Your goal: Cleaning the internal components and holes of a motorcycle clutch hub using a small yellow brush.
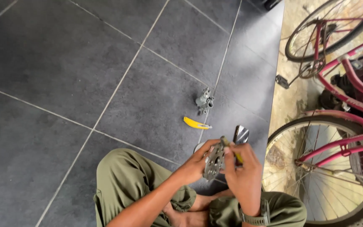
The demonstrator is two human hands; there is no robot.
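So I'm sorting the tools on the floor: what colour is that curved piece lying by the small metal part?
Yellow. The curved piece shows clearly in the head view.

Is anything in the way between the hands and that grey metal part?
Nothing visible. The left hand already grips the grey metal part from its left side, and the right hand presses a yellow-handled tool against it.

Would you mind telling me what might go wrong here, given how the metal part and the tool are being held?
1. The left hand grips the grey metal part in mid-air, unsupported; it may slip and hit the tiled floor.
2. The right hand works a yellow-handled tool close to the left fingers; a slip might jab them.
3. The small metal assembly and yellow piece lie loose on the floor, easily kicked or lost.
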